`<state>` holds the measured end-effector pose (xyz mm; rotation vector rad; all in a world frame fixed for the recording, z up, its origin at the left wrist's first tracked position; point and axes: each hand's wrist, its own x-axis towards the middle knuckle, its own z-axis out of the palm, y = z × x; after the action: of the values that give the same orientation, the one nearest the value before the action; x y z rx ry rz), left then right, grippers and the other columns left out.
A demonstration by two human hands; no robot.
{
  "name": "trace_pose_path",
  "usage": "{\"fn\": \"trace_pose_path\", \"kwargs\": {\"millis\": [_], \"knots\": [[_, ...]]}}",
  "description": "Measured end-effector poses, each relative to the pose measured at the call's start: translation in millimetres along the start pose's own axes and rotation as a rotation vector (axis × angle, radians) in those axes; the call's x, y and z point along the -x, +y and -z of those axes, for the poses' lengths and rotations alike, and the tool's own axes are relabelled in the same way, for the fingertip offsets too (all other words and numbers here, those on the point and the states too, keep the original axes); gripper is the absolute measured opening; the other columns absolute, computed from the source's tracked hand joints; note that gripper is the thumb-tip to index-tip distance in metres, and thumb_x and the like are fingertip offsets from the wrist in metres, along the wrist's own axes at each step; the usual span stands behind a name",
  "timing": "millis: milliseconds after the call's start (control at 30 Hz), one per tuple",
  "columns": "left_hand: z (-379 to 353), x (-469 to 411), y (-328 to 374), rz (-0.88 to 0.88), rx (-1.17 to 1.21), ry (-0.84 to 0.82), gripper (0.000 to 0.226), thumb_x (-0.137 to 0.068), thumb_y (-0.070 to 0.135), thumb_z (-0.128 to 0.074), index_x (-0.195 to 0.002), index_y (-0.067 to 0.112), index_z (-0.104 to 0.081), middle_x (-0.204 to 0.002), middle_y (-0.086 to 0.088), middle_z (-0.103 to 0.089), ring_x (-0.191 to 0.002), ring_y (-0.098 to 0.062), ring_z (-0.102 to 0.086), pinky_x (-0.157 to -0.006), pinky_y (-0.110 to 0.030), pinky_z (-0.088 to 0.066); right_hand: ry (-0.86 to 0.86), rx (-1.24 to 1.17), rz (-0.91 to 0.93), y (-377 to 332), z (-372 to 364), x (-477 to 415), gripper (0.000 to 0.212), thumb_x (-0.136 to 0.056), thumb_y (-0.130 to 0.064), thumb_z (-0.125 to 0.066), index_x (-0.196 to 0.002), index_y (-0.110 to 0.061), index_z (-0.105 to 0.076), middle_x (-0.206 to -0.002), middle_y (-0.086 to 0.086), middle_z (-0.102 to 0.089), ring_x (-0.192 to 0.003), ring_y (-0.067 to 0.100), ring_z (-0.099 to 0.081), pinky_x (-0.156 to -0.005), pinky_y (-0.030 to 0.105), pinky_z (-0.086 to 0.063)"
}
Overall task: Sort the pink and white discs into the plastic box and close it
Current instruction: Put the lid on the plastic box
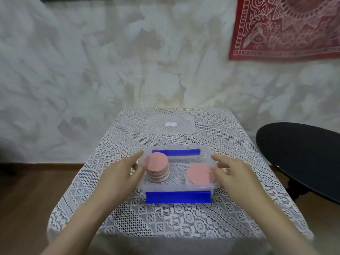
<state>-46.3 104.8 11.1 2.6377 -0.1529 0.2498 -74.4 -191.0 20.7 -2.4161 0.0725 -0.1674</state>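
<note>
Nearest the camera, both forearms reach in over the lace-covered desk [165, 227]. The left hand [121, 173] sits at the left wall of the plastic box [177, 186], its fingers [136, 157] straight and slightly spread, the forefinger lying along the rim. The right hand [233, 173] is at the right wall, fingers [217, 159] loosely bent. There is too much blur to tell whether they pinch the wall, touch a disc, or only hover.

The box is clear and thin-walled, with a blue latch [178, 197] folded out on the near side and a second blue latch [175, 152] on the far side. Inside are two piles: the left stack [157, 166] is tall with a pink disc on top and pale layers showing down its side, and the right stack [199, 174] is lower, also pink on top, tight against the right wall.

These discs look thin, light and flat, probably foam or card, so a pile could topple or slide. I'd steady the box by its side walls, not the latches. It should be light and a bit slippery on the lace.

Further back lies the clear lid [171, 125], flat on the desk and well apart from the box, so closing is not yet done. Take it by its edges.
</note>
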Motion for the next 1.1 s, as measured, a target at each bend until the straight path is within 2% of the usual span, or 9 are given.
{"fn": "trace_pose_path", "kwargs": {"millis": [67,133,267,400,467,567,833,1100], "knots": [[-1,0,1,-0.011,-0.022,0.004,0.059,-0.096,0.062,-0.037,-0.151,0.040,-0.040,-0.097,0.025,-0.063,-0.070,0.000,-0.059,-0.071,-0.031,-0.051,0.005,-0.001,-0.002,1,-1,3,0.046,-0.103,-0.028,-0.055,-0.147,-0.035,-0.049,-0.128,-0.008,-0.063,-0.056,-0.004,-0.044,-0.051,0.017,-0.032],[0,-3,1,-0.016,-0.031,0.003,0.053,-0.099,0.055,-0.042,-0.150,0.040,-0.040,-0.093,0.027,-0.061,-0.073,0.002,-0.060,-0.072,-0.030,-0.052,0.002,0.027,0.016,1,0,2,0.045,-0.103,-0.031,-0.055,-0.147,-0.037,-0.049,-0.128,-0.010,-0.063,-0.055,-0.005,-0.045,-0.053,0.018,-0.036],[6,-9,-2,-0.048,-0.117,-0.020,0.050,-0.097,0.058,-0.042,-0.145,0.044,-0.041,-0.092,0.027,-0.060,-0.071,0.002,-0.060,-0.069,-0.029,-0.052,-0.015,0.224,0.097,0,10,-4,0.038,-0.102,-0.041,-0.051,-0.140,-0.039,-0.055,-0.119,-0.016,-0.069,-0.083,-0.002,-0.064,-0.076,0.029,-0.050],[19,-30,-7,-0.086,-0.236,-0.018,0.046,-0.096,0.059,-0.043,-0.138,0.043,-0.051,-0.098,0.023,-0.065,-0.085,-0.002,-0.062,-0.076,-0.031,-0.052,0.017,0.415,0.201,-3,17,-25,0.034,-0.102,-0.052,-0.044,-0.128,-0.038,-0.061,-0.106,-0.018,-0.073,-0.085,0.004,-0.067,-0.074,0.030,-0.052],[22,-49,-9,-0.102,-0.299,-0.013,0.045,-0.097,0.058,-0.045,-0.138,0.041,-0.052,-0.104,0.020,-0.068,-0.097,-0.010,-0.064,-0.084,-0.034,-0.053,0.022,0.520,0.255,-10,19,-44,0.036,-0.103,-0.054,-0.040,-0.129,-0.037,-0.059,-0.111,-0.016,-0.072,-0.095,0.011,-0.068,-0.079,0.034,-0.054],[16,-86,-10,-0.129,-0.359,-0.002,0.044,-0.098,0.055,-0.046,-0.137,0.035,-0.054,-0.115,0.012,-0.068,-0.105,-0.014,-0.064,-0.085,-0.035,-0.053,0.011,0.609,0.344,-19,19,-79,0.041,-0.102,-0.057,-0.038,-0.131,-0.035,-0.057,-0.117,-0.010,-0.070,-0.104,0.018,-0.066,-0.084,0.038,-0.054],[-18,-186,-11,-0.116,-0.441,-0.016,0.050,-0.099,0.055,-0.046,-0.143,0.031,-0.049,-0.135,0.002,-0.058,-0.115,-0.022,-0.062,-0.086,-0.038,-0.054,-0.035,0.708,0.410,-24,-11,-177,0.056,-0.100,-0.065,-0.038,-0.142,-0.031,-0.050,-0.130,-0.002,-0.064,-0.114,0.024,-0.063,-0.088,0.042,-0.051],[-44,-248,-23,-0.050,-0.403,-0.044,0.055,-0.098,0.056,-0.048,-0.147,0.030,-0.044,-0.144,-0.002,-0.050,-0.118,-0.024,-0.060,-0.090,-0.041,-0.053,-0.024,0.665,0.398,0,-44,-251,0.051,-0.102,-0.061,-0.038,-0.140,-0.030,-0.053,-0.132,-0.003,-0.064,-0.113,0.023,-0.064,-0.089,0.041,-0.051]]}}
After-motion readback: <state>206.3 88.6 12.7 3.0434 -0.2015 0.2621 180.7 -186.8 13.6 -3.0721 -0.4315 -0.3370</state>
